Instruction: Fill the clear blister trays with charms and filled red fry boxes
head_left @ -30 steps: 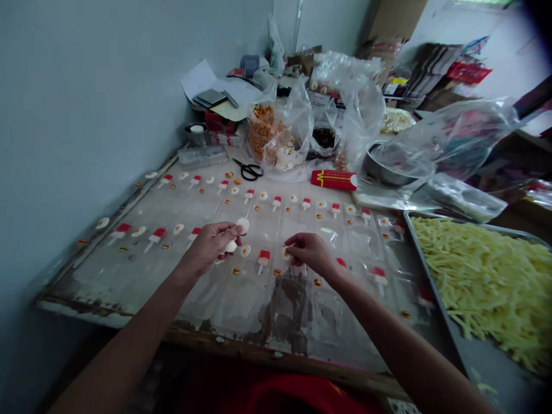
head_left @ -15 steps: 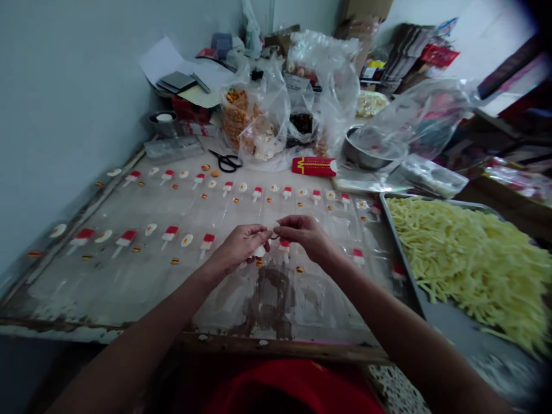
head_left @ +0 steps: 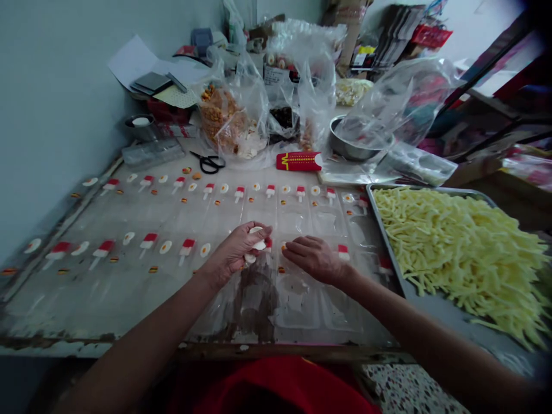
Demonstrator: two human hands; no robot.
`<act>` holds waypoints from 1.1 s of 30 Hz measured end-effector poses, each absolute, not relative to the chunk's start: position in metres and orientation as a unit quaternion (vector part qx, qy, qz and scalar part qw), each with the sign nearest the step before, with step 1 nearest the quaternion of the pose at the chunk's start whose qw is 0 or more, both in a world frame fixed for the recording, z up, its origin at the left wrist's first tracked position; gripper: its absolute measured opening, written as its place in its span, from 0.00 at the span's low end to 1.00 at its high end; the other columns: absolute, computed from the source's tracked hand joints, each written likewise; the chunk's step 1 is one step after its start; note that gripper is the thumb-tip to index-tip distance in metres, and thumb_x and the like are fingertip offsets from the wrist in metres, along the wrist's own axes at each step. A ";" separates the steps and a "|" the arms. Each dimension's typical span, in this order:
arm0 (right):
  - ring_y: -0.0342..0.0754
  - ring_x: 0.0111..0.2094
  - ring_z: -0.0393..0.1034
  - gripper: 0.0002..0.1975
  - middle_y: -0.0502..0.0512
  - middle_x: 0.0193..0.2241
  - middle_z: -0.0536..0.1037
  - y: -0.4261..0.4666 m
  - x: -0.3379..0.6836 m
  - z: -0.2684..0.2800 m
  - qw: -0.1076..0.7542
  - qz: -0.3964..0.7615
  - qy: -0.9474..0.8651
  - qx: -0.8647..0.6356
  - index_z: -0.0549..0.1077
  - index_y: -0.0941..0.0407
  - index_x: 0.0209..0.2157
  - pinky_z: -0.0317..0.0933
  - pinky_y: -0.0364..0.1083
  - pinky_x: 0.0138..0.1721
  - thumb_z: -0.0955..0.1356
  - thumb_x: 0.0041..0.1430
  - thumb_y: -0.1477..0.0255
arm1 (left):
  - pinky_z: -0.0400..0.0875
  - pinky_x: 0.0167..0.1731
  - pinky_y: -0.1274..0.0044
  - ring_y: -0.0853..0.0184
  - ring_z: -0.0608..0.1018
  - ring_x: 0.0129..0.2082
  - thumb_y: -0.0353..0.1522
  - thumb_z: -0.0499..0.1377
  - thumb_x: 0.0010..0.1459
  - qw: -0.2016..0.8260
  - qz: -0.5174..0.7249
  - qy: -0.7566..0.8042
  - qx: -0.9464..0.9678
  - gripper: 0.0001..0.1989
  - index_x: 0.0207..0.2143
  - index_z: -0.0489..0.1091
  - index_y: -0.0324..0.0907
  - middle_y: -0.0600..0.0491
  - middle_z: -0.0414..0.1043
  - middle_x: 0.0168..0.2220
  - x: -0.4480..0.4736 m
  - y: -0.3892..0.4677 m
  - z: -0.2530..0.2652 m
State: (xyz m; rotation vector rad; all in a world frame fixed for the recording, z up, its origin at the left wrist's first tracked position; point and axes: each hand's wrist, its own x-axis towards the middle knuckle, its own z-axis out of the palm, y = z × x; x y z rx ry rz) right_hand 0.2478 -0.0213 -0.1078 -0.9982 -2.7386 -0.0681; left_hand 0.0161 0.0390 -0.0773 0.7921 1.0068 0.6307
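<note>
My left hand (head_left: 235, 248) is closed around several small white egg-shaped pieces (head_left: 257, 244), held above the plastic trays. To its right, my right hand (head_left: 317, 260) is low over the trays, its fingers stretched out side by side. Their tips touch or partly cover a miniature fried egg (head_left: 283, 246). A tiny burger piece (head_left: 282, 269) lies just below the fingertips. Rows of clear trays (head_left: 297, 305) cover the table, many bearing a red-and-white popsicle piece (head_left: 187, 249), a fried egg piece (head_left: 165, 247) and a burger piece (head_left: 153, 269).
At the right stands a metal tray (head_left: 407, 282) heaped with pale yellow fries-like strips (head_left: 461, 247). Behind the rows lie black scissors (head_left: 210, 163), a red carton (head_left: 299, 161), a metal bowl (head_left: 356, 150) and plastic bags (head_left: 233, 123) of small pieces. A wall (head_left: 52, 86) borders the left.
My hands have moved apart. The right hand has gone from pinching near the left hand's pieces down to the tray on the right. The view has shifted slightly right.
</note>
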 end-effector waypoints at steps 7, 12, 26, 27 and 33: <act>0.48 0.35 0.76 0.13 0.55 0.38 0.82 -0.032 0.240 -0.094 0.362 0.274 -0.675 -0.582 0.74 0.53 0.51 0.68 0.46 0.36 0.66 0.67 0.68 | 0.65 0.19 0.83 0.74 0.71 0.21 0.48 0.75 0.37 0.723 0.356 0.465 0.367 0.29 0.33 0.66 0.41 0.57 0.70 0.27 0.051 0.035 -0.082; 0.44 0.25 0.71 0.16 0.53 0.26 0.79 -0.033 0.232 -0.078 0.448 0.561 -0.419 -0.556 0.76 0.57 0.29 0.64 0.43 0.26 0.76 0.51 0.58 | 0.60 0.18 0.82 0.75 0.68 0.18 0.46 0.76 0.36 0.702 0.421 0.444 0.364 0.30 0.34 0.64 0.43 0.62 0.67 0.24 0.100 0.022 -0.080; 0.42 0.26 0.70 0.19 0.51 0.28 0.77 -0.060 0.266 -0.067 0.533 0.555 -0.311 -0.559 0.76 0.56 0.35 0.63 0.41 0.27 0.78 0.47 0.58 | 0.59 0.19 0.82 0.76 0.66 0.19 0.44 0.73 0.44 0.742 0.426 0.411 0.315 0.26 0.32 0.60 0.44 0.61 0.65 0.25 0.162 0.013 -0.077; 0.41 0.25 0.69 0.18 0.51 0.28 0.77 -0.060 0.260 -0.069 0.558 0.540 -0.301 -0.554 0.76 0.56 0.33 0.63 0.41 0.27 0.77 0.48 0.58 | 0.58 0.18 0.82 0.76 0.66 0.18 0.44 0.73 0.44 0.745 0.428 0.403 0.315 0.26 0.32 0.60 0.44 0.62 0.65 0.24 0.166 0.010 -0.078; 0.44 0.26 0.69 0.10 0.50 0.25 0.76 -0.065 0.285 -0.082 0.550 0.331 -0.429 -0.636 0.74 0.55 0.31 0.62 0.43 0.29 0.73 0.57 0.63 | 0.59 0.18 0.83 0.77 0.66 0.20 0.42 0.72 0.48 0.756 0.393 0.428 0.302 0.22 0.34 0.63 0.42 0.59 0.65 0.27 0.165 0.017 -0.078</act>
